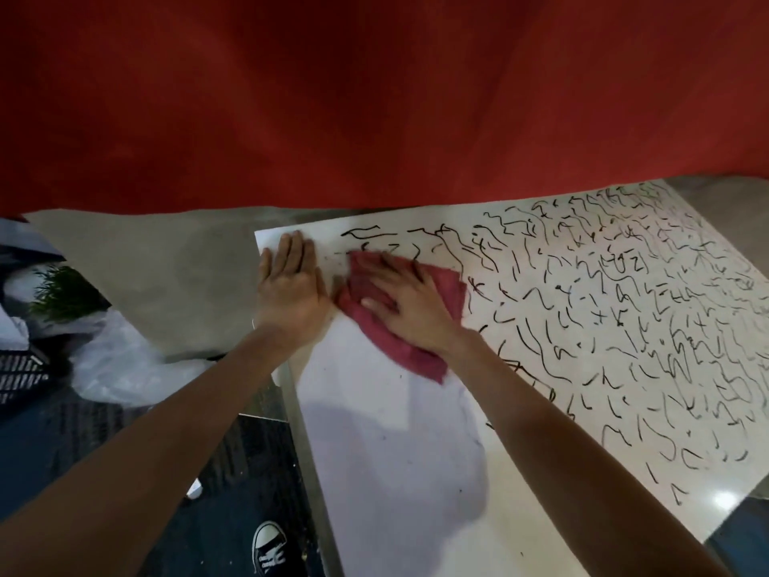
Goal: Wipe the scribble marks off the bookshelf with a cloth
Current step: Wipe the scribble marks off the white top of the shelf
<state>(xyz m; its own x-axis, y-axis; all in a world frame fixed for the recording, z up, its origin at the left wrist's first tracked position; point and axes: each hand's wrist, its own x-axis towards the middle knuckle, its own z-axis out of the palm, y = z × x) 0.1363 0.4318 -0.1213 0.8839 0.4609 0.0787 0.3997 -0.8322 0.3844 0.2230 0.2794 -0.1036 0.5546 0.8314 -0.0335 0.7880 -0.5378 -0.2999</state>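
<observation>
A crumpled clear plastic bag (120, 368) sat on the dark floor (249, 460), with some green plant (62, 293) just beyond it, a black-and-white sneaker (269, 551) well nearer than it, and a red wall (374, 97) way behind.

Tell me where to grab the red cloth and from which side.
Pinch the red cloth by its loose near corner, coming from the near side. The right hand presses flat over its middle on the bookshelf, leaving only that folded tail free.
</observation>
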